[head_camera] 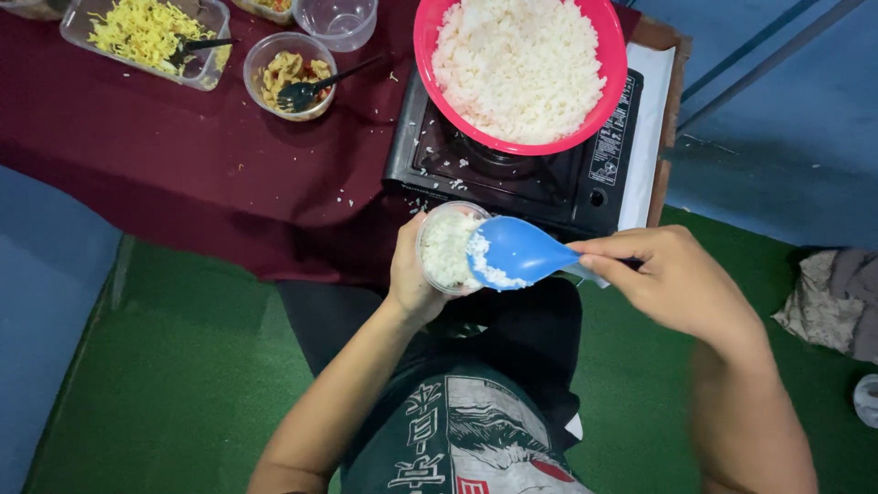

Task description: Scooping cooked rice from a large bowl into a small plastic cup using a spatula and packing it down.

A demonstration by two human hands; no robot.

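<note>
Holding a small clear cup (448, 249) from the side, the left hand (409, 274) has its fingers wrapped round the wall, just in front of the person's lap. The cup is tilted toward the right hand and already looks close to full of white rice. The right hand (672, 274) has its fingers closed on the handle of a blue rice paddle (517, 253), whose blade lies against the cup's mouth with a clump of rice still stuck to it; as far as can be judged, the filling is nearly done, with that last clump left to go in or be pressed down.

Just beyond the cup, a black portable stove (558, 174) sits at the near edge of the counter (183, 174), which is covered in dark red cloth, and loose grains lie on both. A big pink bowl (521, 69) heaped with rice rests on the stove, so plenty remains. Farther left stand a clear tub of yellow shreds (137, 37), a round tub of mixed food with a black spoon (291, 75), and an empty clear cup (338, 20). Open green floor lies on both sides of the lap; the hands work close to the stove's front edge.
</note>
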